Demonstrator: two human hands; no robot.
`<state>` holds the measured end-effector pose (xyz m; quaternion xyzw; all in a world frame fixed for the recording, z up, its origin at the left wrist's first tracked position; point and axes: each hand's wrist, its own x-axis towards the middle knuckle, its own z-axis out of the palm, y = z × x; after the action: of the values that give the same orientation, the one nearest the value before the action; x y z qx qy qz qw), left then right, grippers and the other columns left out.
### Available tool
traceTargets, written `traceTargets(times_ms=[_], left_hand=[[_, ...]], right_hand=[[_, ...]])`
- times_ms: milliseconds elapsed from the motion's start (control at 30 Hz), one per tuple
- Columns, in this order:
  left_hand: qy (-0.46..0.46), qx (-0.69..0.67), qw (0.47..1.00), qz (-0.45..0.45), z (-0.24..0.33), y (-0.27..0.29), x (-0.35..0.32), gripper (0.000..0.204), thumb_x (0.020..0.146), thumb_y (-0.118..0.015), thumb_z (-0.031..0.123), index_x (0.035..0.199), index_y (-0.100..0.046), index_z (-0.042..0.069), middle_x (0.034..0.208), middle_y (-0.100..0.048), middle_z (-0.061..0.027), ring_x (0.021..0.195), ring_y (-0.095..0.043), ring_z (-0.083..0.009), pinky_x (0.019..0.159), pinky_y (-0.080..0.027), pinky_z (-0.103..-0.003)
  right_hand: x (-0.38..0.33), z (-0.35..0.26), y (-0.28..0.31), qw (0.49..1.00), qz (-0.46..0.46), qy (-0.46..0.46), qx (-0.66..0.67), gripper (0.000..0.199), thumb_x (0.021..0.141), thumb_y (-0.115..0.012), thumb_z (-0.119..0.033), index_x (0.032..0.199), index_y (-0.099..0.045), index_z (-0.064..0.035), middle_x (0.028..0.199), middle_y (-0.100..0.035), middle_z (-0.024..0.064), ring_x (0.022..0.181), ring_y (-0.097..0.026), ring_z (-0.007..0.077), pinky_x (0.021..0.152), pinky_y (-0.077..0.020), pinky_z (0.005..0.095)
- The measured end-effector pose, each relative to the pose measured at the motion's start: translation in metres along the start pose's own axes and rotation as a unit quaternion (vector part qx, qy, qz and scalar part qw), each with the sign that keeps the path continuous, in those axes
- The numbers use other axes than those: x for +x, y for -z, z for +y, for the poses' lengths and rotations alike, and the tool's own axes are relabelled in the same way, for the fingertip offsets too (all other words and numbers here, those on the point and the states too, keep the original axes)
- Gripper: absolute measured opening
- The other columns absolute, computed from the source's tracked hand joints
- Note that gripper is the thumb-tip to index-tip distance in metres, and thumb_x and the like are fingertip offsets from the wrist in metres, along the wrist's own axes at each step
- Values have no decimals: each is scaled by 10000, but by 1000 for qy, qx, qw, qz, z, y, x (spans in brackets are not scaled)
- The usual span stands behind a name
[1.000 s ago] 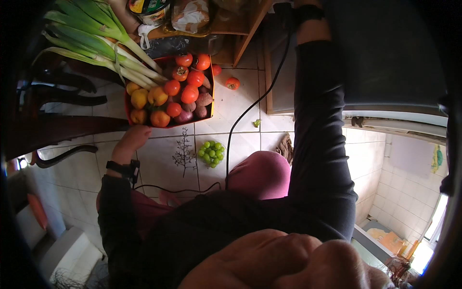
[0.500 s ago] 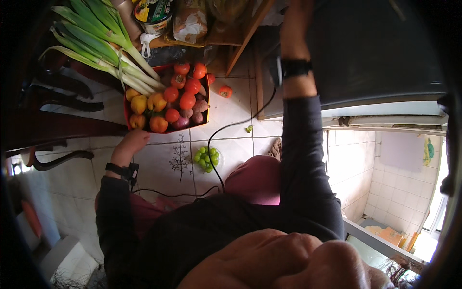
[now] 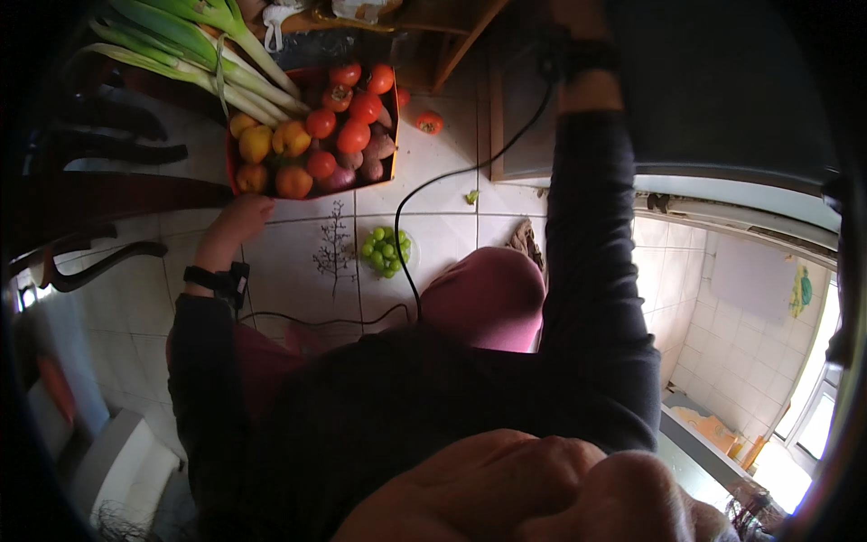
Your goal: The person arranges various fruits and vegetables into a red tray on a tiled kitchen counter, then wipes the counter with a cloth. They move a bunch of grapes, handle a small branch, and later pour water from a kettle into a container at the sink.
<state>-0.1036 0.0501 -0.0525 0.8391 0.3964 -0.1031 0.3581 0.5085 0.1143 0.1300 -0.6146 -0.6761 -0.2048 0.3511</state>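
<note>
My left hand (image 3: 237, 217) rests at the near edge of the red tray (image 3: 233, 173), fingers curled, touching its rim; a black wrist strap (image 3: 215, 282) sits just behind. In the tray: tomatoes (image 3: 353, 135) on the right, yellow-orange fruits (image 3: 256, 143) on the left, purple bulbs near the front. Leeks (image 3: 172, 50) lie over the tray's far-left corner. My right arm goes up to a dark cupboard door; the hand is out of view, so I can't tell its state. A bunch of green grapes (image 3: 386, 252) lies on the tiled floor near my knee, and 1 tomato (image 3: 430, 122) lies apart from the tray.

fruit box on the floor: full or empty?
Full. The box is heaped with tomatoes and yellow fruit; the left hand rests at its corner.
</note>
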Motion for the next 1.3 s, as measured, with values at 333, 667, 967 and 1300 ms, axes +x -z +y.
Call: traceTargets(times_ms=[333,667,967,1300], left_hand=[[-2,21,1000,-9,-11,-3,3,248,981,-573,205,1109,-681,22,1029,-704,-206,972,-676,-386,822,-537,-433],[78,-20,995,-50,21,13,-4,261,993,-561,173,1174,-678,25,1125,-696,-207,1052,-664,-378,874,-531,-412],[61,-40,997,-15,26,17,-13,316,991,-601,173,1254,-656,6,1169,-703,-198,1098,-672,-313,943,-510,-361],[64,-57,996,5,29,13,-25,336,998,-606,191,1291,-643,31,1163,-704,-179,1095,-666,-297,955,-504,-355]], right_hand=[[64,-39,21,697,30,-356,622,271,1094,-441,-290,1117,-623,-91,876,-628,57,750,-590,201,611,-480,327],[-70,-37,-46,704,221,-334,587,291,943,-615,-76,1232,-584,-62,1112,-628,54,934,-631,172,748,-535,313],[-321,-84,-121,844,-276,-398,232,403,941,-702,-257,1293,-636,-72,1206,-685,131,1123,-654,294,982,-523,392],[-323,-100,-189,947,-255,-109,162,544,809,-785,-144,1304,-564,-98,1113,-670,158,1034,-654,367,887,-553,412]])
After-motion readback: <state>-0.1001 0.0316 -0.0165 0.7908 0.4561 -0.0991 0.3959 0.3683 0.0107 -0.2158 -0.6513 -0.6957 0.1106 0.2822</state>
